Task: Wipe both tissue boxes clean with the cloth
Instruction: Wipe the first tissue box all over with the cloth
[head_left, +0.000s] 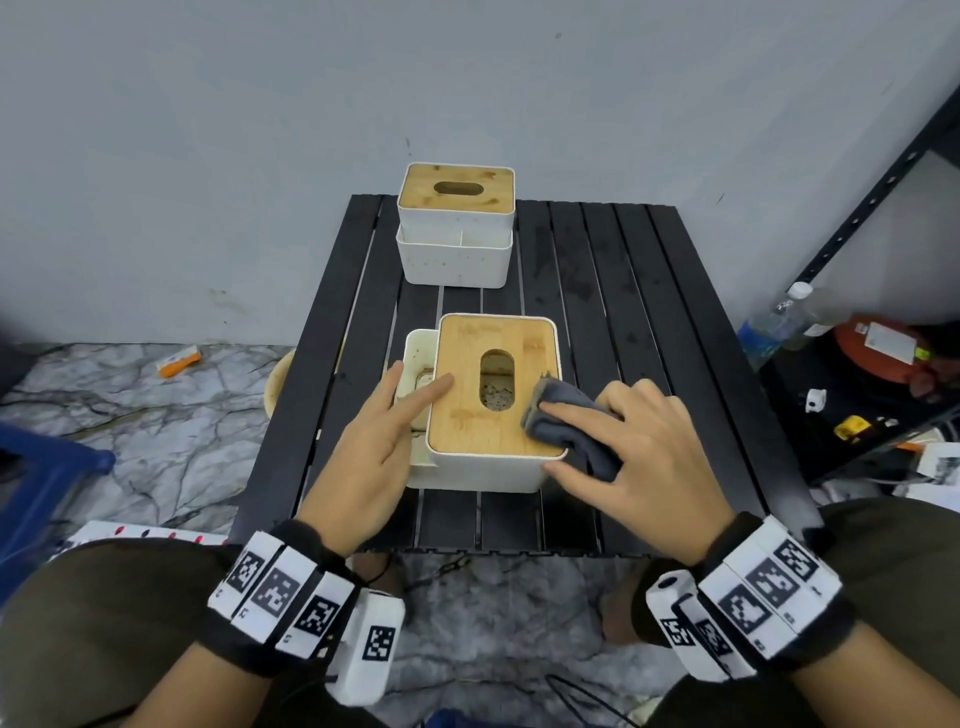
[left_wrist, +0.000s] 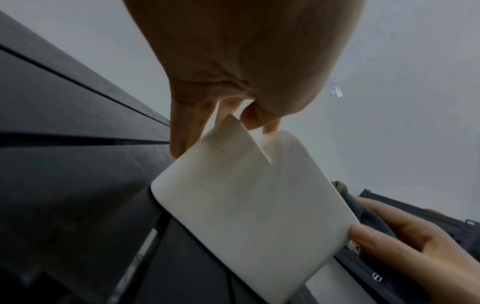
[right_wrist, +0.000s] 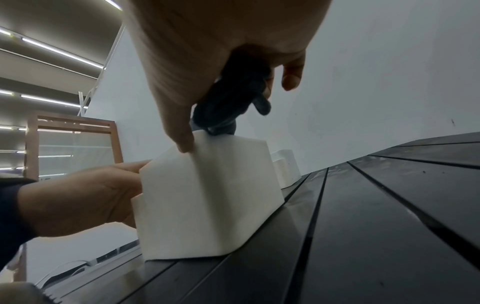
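Grey cloth (head_left: 566, 426) under right fingers (head_left: 582, 413)

A plain grey wall (head_left: 208, 156) rises behind the bench (head_left: 649, 322), which is black and slatted, with narrow gaps between the slats. The floor (head_left: 171, 431) is grey marbled tile with dark veins (scuffed near the wall). A black metal shelf (head_left: 883, 192) stands at the right, its lower level cluttered. From the right wrist view, strip lights (right_wrist: 59, 51) run across the ceiling, and a wooden frame (right_wrist: 72, 131) stands further off.
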